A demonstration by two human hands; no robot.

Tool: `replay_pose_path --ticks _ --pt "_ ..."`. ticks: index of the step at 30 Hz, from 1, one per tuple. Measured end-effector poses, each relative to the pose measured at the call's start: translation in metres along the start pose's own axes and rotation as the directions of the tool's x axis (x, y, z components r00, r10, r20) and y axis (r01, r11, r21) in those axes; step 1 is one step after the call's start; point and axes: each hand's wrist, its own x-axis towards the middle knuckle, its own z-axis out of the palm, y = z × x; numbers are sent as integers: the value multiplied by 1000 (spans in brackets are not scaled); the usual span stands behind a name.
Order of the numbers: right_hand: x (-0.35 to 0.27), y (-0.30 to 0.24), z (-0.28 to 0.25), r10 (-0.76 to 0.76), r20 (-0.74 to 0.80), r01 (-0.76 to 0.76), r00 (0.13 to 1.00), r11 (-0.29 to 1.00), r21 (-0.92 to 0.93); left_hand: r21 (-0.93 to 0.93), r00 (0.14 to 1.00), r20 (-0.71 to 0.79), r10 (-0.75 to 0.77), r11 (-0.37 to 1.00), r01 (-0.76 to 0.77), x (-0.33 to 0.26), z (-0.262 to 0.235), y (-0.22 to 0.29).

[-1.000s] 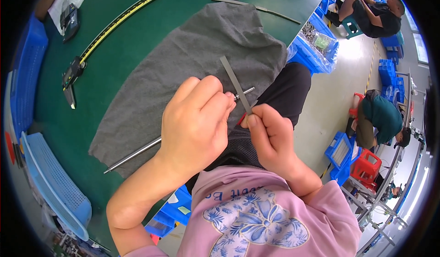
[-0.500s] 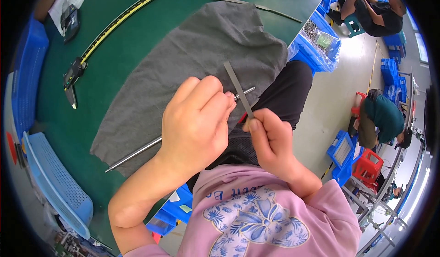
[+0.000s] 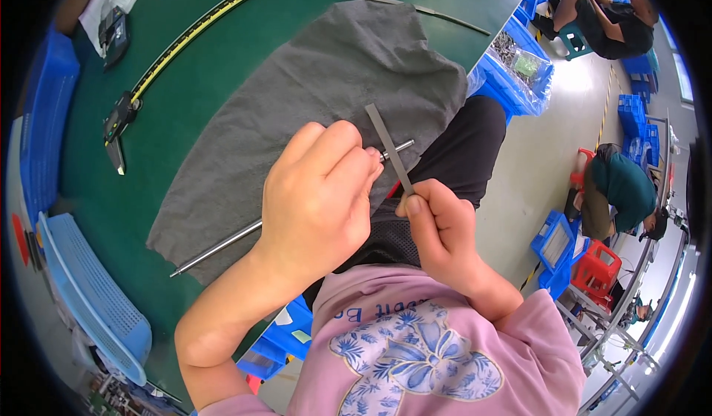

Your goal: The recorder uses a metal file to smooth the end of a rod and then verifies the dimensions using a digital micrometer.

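Note:
My left hand (image 3: 319,197) is closed around a thin shiny metal rod (image 3: 216,248), whose two ends stick out on either side of the fist. The rod slants over a grey cloth (image 3: 297,90) spread on the green table. In my right hand (image 3: 441,227) a flat grey file (image 3: 384,138) is pinched between thumb and fingers near its lower end. It crosses the rod close to the rod's right end and seems to touch it. My left fist hides the middle of the rod.
A long digital caliper (image 3: 172,54) lies at the left of the table (image 3: 167,145). Another flat file (image 3: 415,10) rests beyond the cloth. Light-blue baskets (image 3: 96,290) stand at the left edge, a blue bin of parts (image 3: 519,64) at the right. Two people (image 3: 619,186) sit farther right.
The file has shifted very slightly along with my right hand, still across the rod. My left hand and the rod have hardly moved.

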Motion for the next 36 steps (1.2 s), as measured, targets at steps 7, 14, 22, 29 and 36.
replay_pose_path --ticks 7,14,22,29,36 --pt "-4 4 3 -17 -33 17 999 1000 -1 14 1000 3 6 1000 -6 0 -1 2" --pt "-12 1 -4 80 5 -80 997 994 79 15 1000 1 0 1000 0 -1 -1 1" --pt "40 -15 -49 -174 -169 153 970 980 -130 3 998 -55 15 1000 -15 -1 3 0" --pt "159 -23 -67 -601 29 390 799 481 -785 -15 998 -58 -23 1000 23 -1 1 1" --pt "206 -5 -68 -578 131 435 806 426 -793 -6 1000 -13 -18 1000 18 0 1 5"
